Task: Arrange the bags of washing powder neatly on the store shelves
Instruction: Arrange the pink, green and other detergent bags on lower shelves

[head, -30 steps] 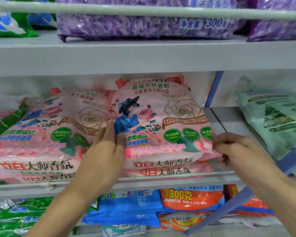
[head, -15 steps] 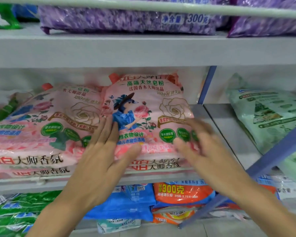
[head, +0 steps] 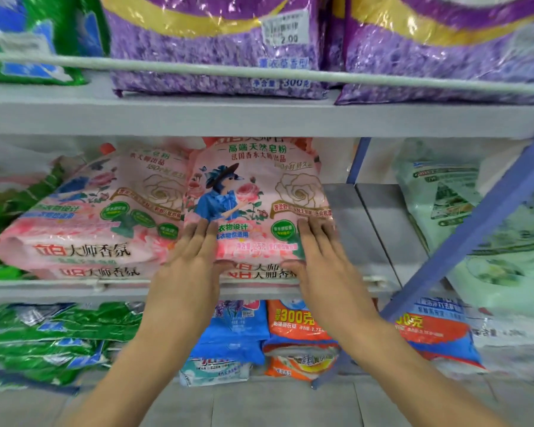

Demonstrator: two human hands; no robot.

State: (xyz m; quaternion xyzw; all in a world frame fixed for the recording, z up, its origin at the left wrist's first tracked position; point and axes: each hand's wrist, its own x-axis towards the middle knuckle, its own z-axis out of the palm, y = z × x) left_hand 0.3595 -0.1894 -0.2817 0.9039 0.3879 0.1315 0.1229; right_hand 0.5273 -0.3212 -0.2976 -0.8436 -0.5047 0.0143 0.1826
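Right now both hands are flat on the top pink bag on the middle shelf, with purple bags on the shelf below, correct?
Not quite: the head view shows the purple bags on the shelf above. Both the left hand and right hand do lie flat on the top pink bag.

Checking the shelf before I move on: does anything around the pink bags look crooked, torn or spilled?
Nothing torn or spilled. The left pink stack lies slightly skewed, angled against the straighter right pink stack, which both hands, left hand and right hand, press flat.
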